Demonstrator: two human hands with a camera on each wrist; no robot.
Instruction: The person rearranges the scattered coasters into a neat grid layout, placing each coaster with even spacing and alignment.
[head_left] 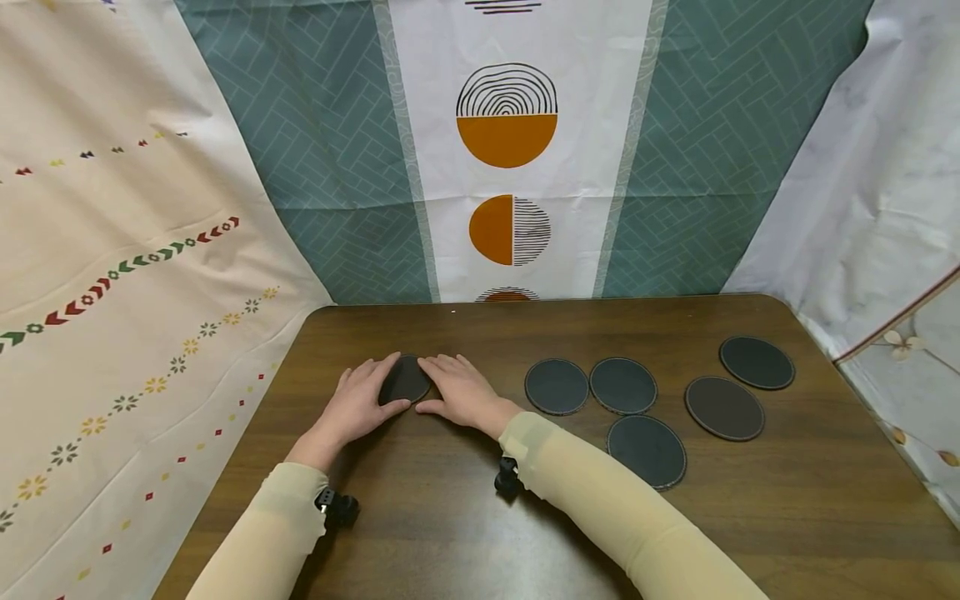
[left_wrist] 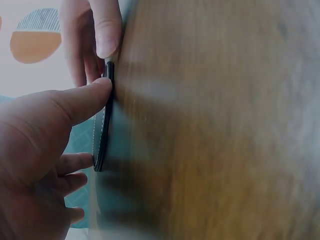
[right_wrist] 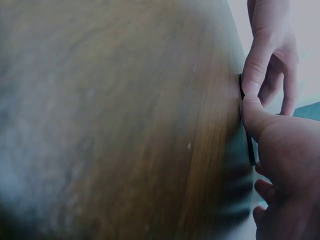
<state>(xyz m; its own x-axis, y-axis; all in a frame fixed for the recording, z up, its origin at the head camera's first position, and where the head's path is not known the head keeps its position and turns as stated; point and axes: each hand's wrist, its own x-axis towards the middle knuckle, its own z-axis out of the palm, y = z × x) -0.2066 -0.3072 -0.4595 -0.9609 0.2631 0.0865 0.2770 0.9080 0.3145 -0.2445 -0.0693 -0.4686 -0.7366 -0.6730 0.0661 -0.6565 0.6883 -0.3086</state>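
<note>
The dark disc is held toward the far left corner of the surface, its stitched rim spanned by the left grip and the right grip. Lightness and slight flexibility are suggested by its thinness; opposite rim points should be pinched.

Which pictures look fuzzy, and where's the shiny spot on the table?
Head view: fairly sharp, with pale glare on the table between the sleeves. Left wrist view: the table looks smeared, with dark finger shadows beside the left hand. Right wrist view: the table blurs most towards the left, with finger shadows near the right hand.
</note>
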